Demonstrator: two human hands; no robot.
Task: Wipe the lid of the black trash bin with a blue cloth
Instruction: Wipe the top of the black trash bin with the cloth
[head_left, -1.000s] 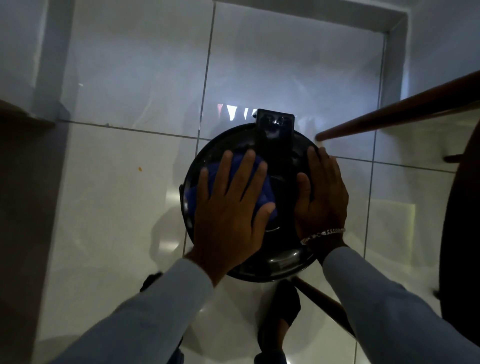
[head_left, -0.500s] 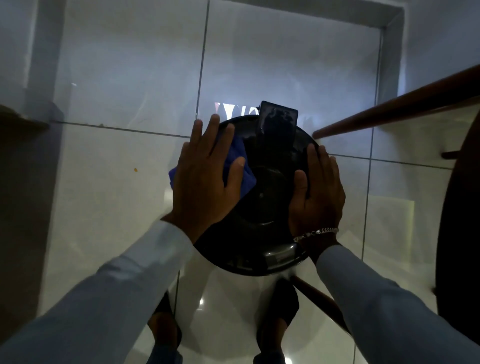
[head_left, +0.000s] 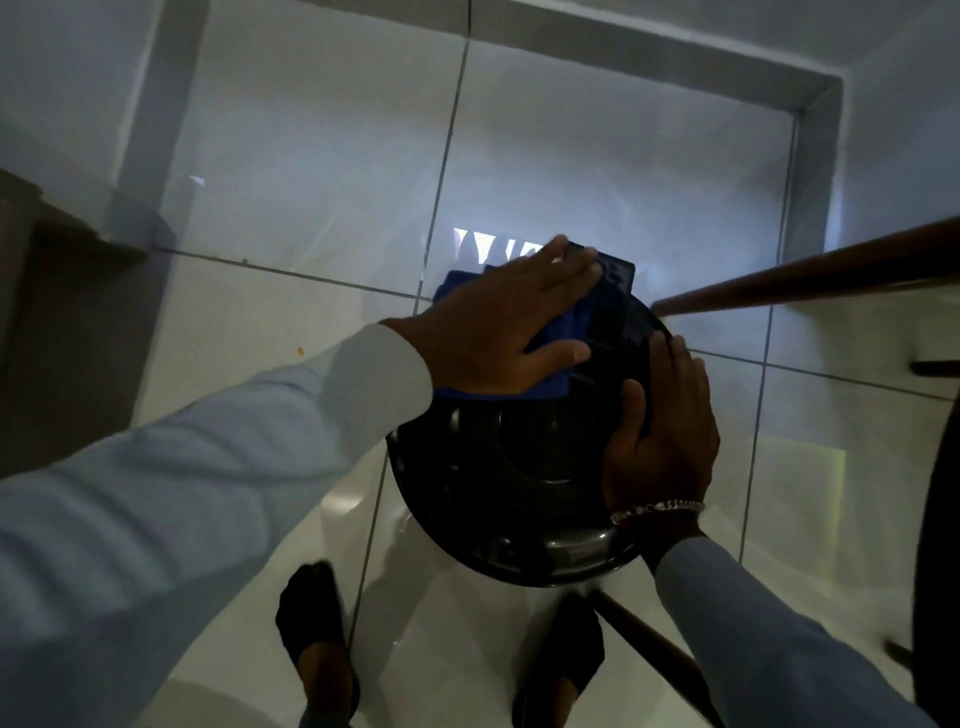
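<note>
Glossy black lid (head_left: 519, 467); deep blue cloth (head_left: 556, 387) on its far left part. Around lid, white floor (head_left: 260, 364) tiles, thin grey grout lines. Pale blue sleeves (head_left: 208, 467), silver bracelet (head_left: 657, 508), black socks (head_left: 306, 608), brown wooden leg (head_left: 805, 280) right of lid.

Blue cloth (head_left: 557, 385) mostly under left hand (head_left: 498, 332)

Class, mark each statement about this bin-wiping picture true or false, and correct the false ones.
1. The left hand presses the blue cloth flat on the far part of the black lid. True.
2. The right hand grips the cloth. False: it rests bare on the lid's right side, apart from the cloth.
3. The bracelet sits on the left wrist. False: it is on the right wrist.
4. The floor around the lid is pale tile. True.
</note>
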